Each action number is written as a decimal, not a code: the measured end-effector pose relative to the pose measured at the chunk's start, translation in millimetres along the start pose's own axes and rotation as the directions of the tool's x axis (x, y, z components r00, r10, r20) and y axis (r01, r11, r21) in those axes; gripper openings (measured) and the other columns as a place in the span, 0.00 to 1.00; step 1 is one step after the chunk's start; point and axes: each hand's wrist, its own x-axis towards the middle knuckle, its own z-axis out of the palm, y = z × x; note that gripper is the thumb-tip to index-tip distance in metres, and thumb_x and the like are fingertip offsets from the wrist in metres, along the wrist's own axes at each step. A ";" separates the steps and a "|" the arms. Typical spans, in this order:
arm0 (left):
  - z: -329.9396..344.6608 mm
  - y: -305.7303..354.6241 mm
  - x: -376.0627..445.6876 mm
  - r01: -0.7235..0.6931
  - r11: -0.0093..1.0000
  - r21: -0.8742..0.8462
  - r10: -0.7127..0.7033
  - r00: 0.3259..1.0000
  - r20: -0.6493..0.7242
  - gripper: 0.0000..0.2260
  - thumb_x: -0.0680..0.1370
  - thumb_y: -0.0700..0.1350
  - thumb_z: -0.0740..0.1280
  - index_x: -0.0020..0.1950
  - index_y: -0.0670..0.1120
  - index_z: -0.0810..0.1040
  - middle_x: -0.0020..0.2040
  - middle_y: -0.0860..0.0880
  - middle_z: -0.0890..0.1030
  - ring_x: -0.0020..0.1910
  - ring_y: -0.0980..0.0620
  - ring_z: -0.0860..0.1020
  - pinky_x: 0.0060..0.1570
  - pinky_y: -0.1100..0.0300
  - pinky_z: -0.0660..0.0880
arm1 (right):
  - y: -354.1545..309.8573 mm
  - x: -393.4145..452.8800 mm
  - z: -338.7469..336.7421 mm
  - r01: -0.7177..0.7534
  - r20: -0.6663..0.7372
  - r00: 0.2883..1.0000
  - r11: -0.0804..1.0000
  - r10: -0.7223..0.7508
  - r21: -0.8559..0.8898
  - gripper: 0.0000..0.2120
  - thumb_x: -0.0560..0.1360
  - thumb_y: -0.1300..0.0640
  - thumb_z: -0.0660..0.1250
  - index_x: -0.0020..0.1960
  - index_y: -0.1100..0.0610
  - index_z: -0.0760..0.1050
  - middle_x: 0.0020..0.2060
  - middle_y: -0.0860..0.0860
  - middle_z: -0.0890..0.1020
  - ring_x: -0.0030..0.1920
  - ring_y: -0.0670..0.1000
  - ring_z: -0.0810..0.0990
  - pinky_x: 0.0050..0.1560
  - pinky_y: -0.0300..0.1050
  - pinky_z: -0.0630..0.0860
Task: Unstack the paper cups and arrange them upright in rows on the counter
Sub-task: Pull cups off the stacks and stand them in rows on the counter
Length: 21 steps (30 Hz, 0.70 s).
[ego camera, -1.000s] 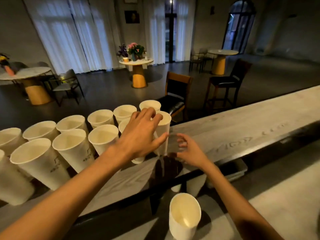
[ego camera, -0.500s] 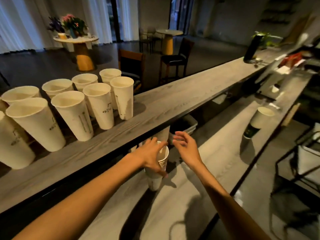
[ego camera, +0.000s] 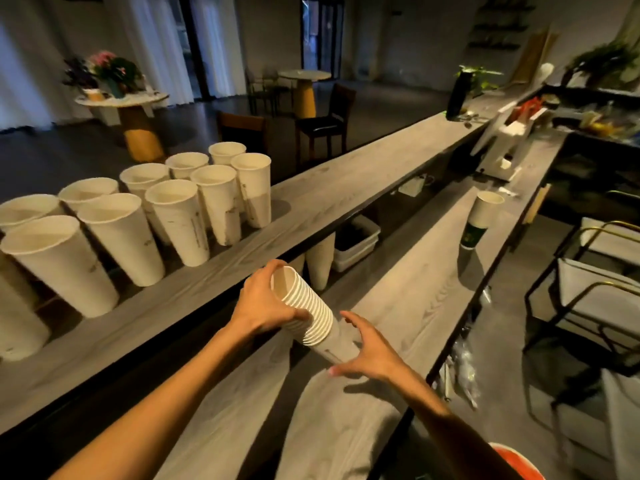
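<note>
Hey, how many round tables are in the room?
2. One table with flowers stands far left; the other table stands at centre back. More may lie out of view.

At nine o'clock the frame crops the leftmost upright cups (ego camera: 14, 327); the stack's (ego camera: 311, 317) base hides behind the right hand (ego camera: 372, 355).

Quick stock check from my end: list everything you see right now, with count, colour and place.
upright cups: about eleven, white, two rows on the raised counter, left
raised counter: one, grey wood, runs left to far right
cup stack: one, white, tilted over the lower counter
lower counter: one, grey
green-banded cup: one, white and green, lower counter, right
bin: one, white, under the raised counter
left hand: grips the stack near its rims
right hand: open by the stack's base
</note>
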 end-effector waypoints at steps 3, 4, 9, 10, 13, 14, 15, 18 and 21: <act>-52.9 1.9 -31.1 0.029 0.982 -0.188 -0.041 0.997 -0.061 0.39 0.58 0.49 0.87 0.64 0.55 0.73 0.55 0.61 0.74 0.53 0.63 0.73 0.49 0.67 0.69 | -44.8 -1.4 10.7 0.021 0.077 0.997 0.960 0.001 -0.278 0.49 0.62 0.45 0.82 0.76 0.48 0.62 0.66 0.46 0.74 0.62 0.48 0.76 0.63 0.42 0.74; -69.9 -1.4 -41.8 0.052 0.965 -0.257 -0.071 0.995 -0.065 0.38 0.58 0.47 0.87 0.64 0.55 0.73 0.55 0.62 0.74 0.54 0.65 0.72 0.49 0.68 0.69 | -68.1 -2.6 10.1 -0.033 0.074 0.995 0.930 0.065 -0.366 0.45 0.63 0.45 0.82 0.74 0.50 0.65 0.63 0.47 0.77 0.57 0.49 0.78 0.60 0.41 0.76; -143.4 -26.3 -107.5 0.069 0.799 -0.597 -0.308 0.900 -0.308 0.50 0.50 0.55 0.87 0.69 0.58 0.70 0.64 0.55 0.76 0.61 0.56 0.77 0.61 0.54 0.77 | -139.0 -10.7 37.4 0.334 0.150 0.939 0.926 -0.310 -0.177 0.42 0.60 0.41 0.82 0.70 0.45 0.68 0.59 0.43 0.79 0.59 0.47 0.80 0.57 0.42 0.79; -157.4 -37.8 -125.3 0.035 0.726 -0.687 -0.376 0.856 -0.354 0.53 0.49 0.56 0.87 0.71 0.56 0.69 0.65 0.52 0.78 0.63 0.52 0.79 0.62 0.50 0.78 | -154.2 -11.8 50.5 0.438 0.166 0.893 0.893 -0.418 -0.105 0.43 0.58 0.37 0.81 0.69 0.41 0.68 0.58 0.40 0.79 0.59 0.44 0.79 0.56 0.41 0.79; -177.6 -57.3 -169.6 0.000 0.605 -0.797 -0.474 0.804 -0.359 0.51 0.51 0.55 0.88 0.72 0.49 0.72 0.64 0.49 0.83 0.63 0.48 0.81 0.61 0.47 0.79 | -206.2 -24.4 88.5 0.580 0.242 0.783 0.813 -0.573 0.048 0.43 0.56 0.33 0.80 0.67 0.37 0.67 0.58 0.36 0.78 0.58 0.39 0.78 0.54 0.40 0.80; -182.3 -62.2 -186.0 0.009 0.607 -0.795 -0.486 0.795 -0.362 0.47 0.53 0.53 0.87 0.70 0.48 0.74 0.62 0.49 0.84 0.62 0.48 0.82 0.58 0.50 0.80 | -224.9 -30.9 104.8 0.619 0.273 0.739 0.781 -0.616 0.088 0.44 0.56 0.32 0.80 0.68 0.36 0.66 0.58 0.36 0.78 0.58 0.39 0.77 0.53 0.41 0.80; -188.4 -67.9 -205.4 -0.002 0.606 -0.795 -0.498 0.779 -0.382 0.43 0.55 0.51 0.86 0.68 0.46 0.76 0.60 0.48 0.85 0.60 0.47 0.83 0.55 0.51 0.81 | -245.4 -40.7 122.2 0.649 0.310 0.697 0.753 -0.646 0.109 0.44 0.57 0.31 0.79 0.68 0.36 0.66 0.59 0.36 0.77 0.58 0.38 0.77 0.54 0.41 0.80; -209.6 -93.7 -255.0 -0.079 0.549 -0.832 -0.591 0.667 -0.453 0.39 0.58 0.47 0.85 0.67 0.41 0.77 0.59 0.44 0.86 0.58 0.44 0.84 0.56 0.47 0.81 | -287.7 -63.2 170.5 0.700 0.401 0.593 0.693 -0.698 0.173 0.39 0.63 0.30 0.74 0.69 0.34 0.64 0.58 0.34 0.76 0.57 0.39 0.77 0.56 0.43 0.79; -246.4 -120.6 -313.4 -0.134 0.545 -0.827 -0.666 0.531 -0.525 0.38 0.58 0.46 0.86 0.65 0.40 0.78 0.57 0.43 0.86 0.56 0.44 0.85 0.51 0.51 0.82 | -326.0 -90.7 225.1 0.729 0.504 0.444 0.626 -0.741 0.277 0.31 0.71 0.30 0.67 0.70 0.36 0.65 0.59 0.36 0.79 0.58 0.39 0.79 0.59 0.51 0.79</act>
